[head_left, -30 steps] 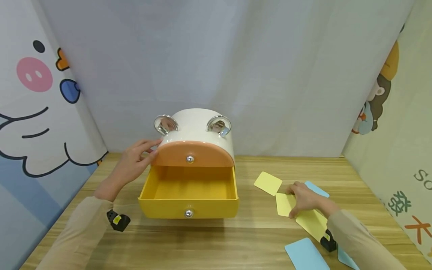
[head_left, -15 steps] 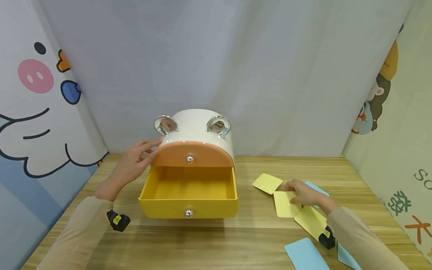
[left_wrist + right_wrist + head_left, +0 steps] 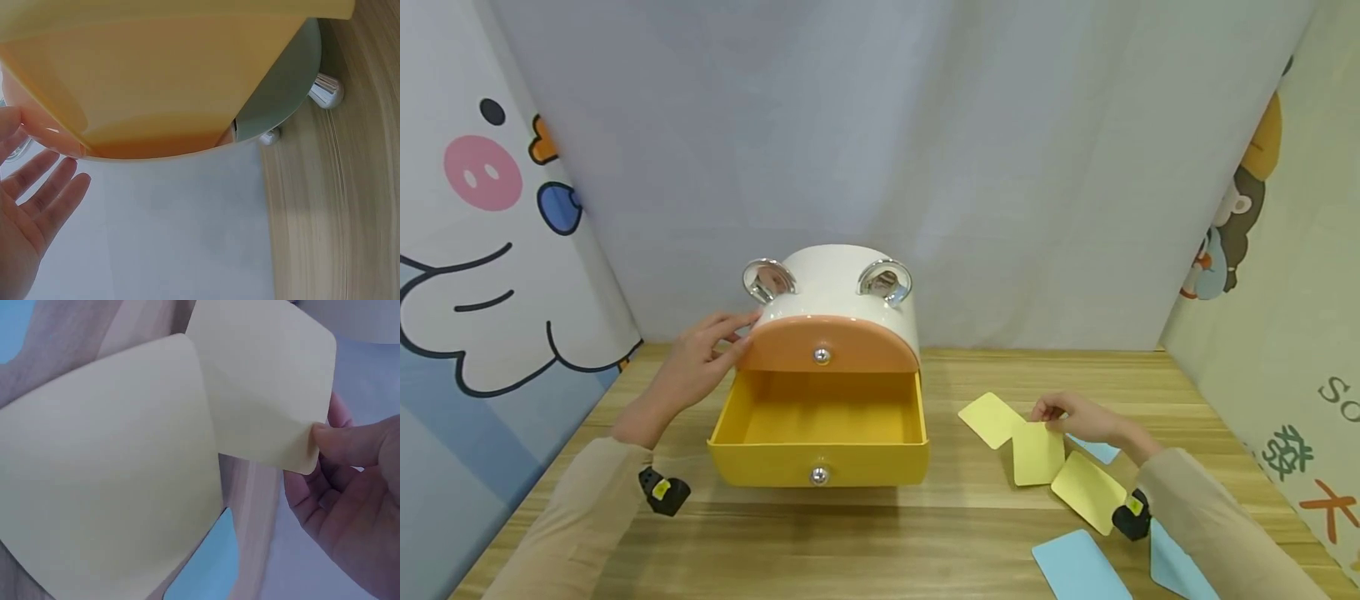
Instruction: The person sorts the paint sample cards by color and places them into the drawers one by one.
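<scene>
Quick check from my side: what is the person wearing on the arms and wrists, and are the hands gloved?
Both arms are in long beige sleeves that reach to the wrists. Under each wrist sits a small black device with a yellow patch: one on the left, one on the right. The left hand and the right hand are bare, with no gloves; no rings show.

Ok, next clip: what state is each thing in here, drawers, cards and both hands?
Yellow drawer: pulled open, nothing visible inside.
Orange drawer: closed.
Left hand: fingers straight, resting on the cabinet's upper left edge.
Right hand: pinching the middle yellow card by its corner.
Other yellow cards: flat on the table.
Blue cards: flat.
</scene>
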{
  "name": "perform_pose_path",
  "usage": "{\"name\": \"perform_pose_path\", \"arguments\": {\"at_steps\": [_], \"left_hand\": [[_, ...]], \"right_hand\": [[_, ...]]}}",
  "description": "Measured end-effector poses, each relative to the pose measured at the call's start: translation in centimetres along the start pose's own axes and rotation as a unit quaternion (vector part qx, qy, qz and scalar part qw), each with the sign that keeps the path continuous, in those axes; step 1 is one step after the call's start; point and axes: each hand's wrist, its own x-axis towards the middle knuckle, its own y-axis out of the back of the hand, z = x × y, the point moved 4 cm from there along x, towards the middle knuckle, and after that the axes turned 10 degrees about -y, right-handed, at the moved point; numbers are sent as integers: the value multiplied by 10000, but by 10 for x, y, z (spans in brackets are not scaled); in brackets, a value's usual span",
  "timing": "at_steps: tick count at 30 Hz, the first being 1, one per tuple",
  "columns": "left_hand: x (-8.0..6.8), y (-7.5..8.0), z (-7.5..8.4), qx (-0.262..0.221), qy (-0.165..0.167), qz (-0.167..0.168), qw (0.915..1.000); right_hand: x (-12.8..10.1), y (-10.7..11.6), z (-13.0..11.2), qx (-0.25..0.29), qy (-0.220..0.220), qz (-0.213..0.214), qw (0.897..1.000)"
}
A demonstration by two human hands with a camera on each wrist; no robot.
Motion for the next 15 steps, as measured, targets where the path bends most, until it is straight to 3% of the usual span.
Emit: {"name": "perform_pose_path", "arguments": {"at_steps": [7,15], "left_hand": [[0,1,1,23,-73,46,10000],[0,0,1,1,-33,31,10000]], "right_hand": [[-4,14,-16,340,-224,-5,9992],[-11,33,-62,364,-261,222,9988]]}}
